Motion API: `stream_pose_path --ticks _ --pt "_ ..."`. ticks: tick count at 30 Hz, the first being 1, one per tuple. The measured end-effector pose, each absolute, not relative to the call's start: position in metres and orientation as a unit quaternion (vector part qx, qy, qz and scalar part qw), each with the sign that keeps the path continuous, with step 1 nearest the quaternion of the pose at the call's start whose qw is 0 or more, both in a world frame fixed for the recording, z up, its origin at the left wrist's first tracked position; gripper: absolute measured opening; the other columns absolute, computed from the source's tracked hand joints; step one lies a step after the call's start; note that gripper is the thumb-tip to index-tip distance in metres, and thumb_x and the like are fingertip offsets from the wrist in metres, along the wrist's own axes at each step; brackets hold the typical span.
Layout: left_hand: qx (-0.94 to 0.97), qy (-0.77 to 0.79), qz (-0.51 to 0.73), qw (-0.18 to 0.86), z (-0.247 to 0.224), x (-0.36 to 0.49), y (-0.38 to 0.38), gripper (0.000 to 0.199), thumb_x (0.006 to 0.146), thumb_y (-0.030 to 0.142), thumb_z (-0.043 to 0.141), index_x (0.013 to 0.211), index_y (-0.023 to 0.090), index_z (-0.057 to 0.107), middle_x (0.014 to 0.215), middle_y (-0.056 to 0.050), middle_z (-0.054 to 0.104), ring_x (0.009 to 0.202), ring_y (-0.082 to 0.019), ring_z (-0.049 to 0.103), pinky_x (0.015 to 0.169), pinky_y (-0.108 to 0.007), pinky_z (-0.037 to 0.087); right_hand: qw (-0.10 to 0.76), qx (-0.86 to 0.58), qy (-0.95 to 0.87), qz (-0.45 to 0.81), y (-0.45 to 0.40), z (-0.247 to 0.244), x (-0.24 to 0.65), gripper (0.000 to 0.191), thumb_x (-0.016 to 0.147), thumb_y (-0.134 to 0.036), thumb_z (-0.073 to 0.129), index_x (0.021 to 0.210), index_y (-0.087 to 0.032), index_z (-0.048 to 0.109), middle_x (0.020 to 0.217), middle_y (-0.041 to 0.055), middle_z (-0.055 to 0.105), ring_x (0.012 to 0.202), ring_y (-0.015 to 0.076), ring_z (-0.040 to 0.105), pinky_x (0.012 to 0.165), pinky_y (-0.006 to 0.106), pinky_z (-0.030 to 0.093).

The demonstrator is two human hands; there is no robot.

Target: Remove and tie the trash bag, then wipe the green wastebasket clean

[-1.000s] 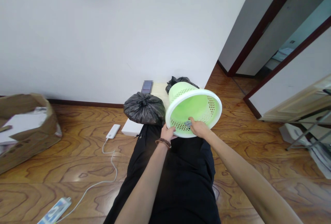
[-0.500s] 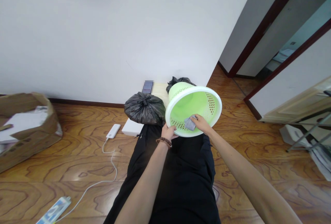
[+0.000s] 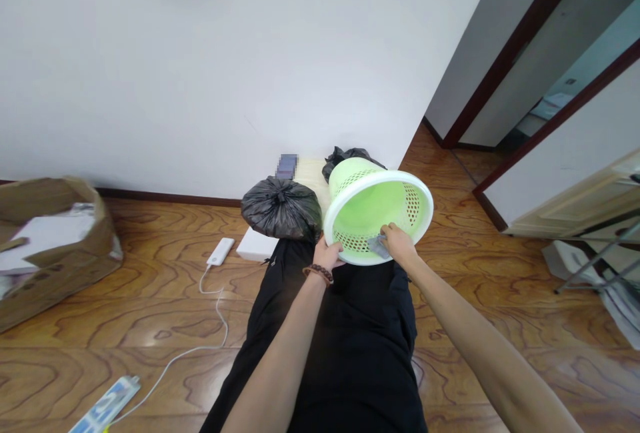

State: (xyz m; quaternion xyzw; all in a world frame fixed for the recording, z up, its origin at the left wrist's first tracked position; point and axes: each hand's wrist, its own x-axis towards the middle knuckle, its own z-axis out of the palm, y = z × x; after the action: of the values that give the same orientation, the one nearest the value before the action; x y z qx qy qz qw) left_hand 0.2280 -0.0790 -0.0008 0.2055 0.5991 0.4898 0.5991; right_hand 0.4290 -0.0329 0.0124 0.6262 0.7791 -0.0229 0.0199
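Note:
A light green plastic basket (image 3: 356, 169) with a white rim and perforated sides lies tilted over my lap, its mouth facing me. My left hand (image 3: 329, 254), a beaded bracelet at the wrist, grips the rim at its lower left. Inside the mouth, near the lower right, my right hand (image 3: 399, 243) is closed on a grey cloth (image 3: 379, 246) pressed against the inner wall. A knotted black garbage bag (image 3: 281, 209) sits just left of the basket. Part of another black bag (image 3: 345, 154) shows behind it.
On the wooden floor at left stand an open cardboard box (image 3: 65, 279), a white power adapter (image 3: 221, 251) with a cable, and a power strip (image 3: 107, 406). A white box (image 3: 256, 245) lies by my leg. A metal-legged stand (image 3: 600, 259) is at right.
My right hand has shifted a little to the right and down along the basket's inner wall with the cloth. The basket has tipped slightly; my left hand keeps its hold.

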Motion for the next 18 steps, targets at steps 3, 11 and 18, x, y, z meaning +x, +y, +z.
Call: stream_pose_path --ticks 3,11,18 --pt "0.209 0.608 0.484 0.594 -0.002 0.228 -0.078 0.041 0.058 0.003 0.057 0.098 0.014 0.057 0.084 -0.008 0.066 0.071 -0.021 0.066 0.061 -0.035 0.056 0.037 0.613 0.787 -0.055 -0.033 0.013 0.428 0.028 0.084 -0.015 0.038 0.106 -0.016 0.056 0.105 0.0097 0.056 0.093 0.0182 0.054 0.08 0.027 0.038" --pt "0.206 0.598 0.495 0.596 -0.003 0.228 -0.08 0.039 0.059 0.005 0.057 0.096 0.016 0.057 0.087 -0.008 0.066 0.074 -0.021 0.066 0.063 -0.037 0.056 0.025 0.556 0.831 0.017 -0.051 0.023 0.409 0.034 0.081 -0.035 0.047 0.102 -0.012 0.06 0.112 0.0162 0.05 0.107 0.0283 0.042 0.093 0.039 0.031" --pt "0.196 0.586 0.501 0.607 -0.003 0.232 -0.082 0.037 0.06 0.004 0.057 0.095 0.015 0.055 0.089 -0.008 0.065 0.072 -0.021 0.066 0.062 -0.038 0.056 0.053 0.619 0.78 0.069 -0.046 0.005 0.405 0.03 0.083 -0.013 0.038 0.1 -0.008 0.062 0.102 0.0196 0.055 0.096 0.0258 0.049 0.08 0.035 0.04"
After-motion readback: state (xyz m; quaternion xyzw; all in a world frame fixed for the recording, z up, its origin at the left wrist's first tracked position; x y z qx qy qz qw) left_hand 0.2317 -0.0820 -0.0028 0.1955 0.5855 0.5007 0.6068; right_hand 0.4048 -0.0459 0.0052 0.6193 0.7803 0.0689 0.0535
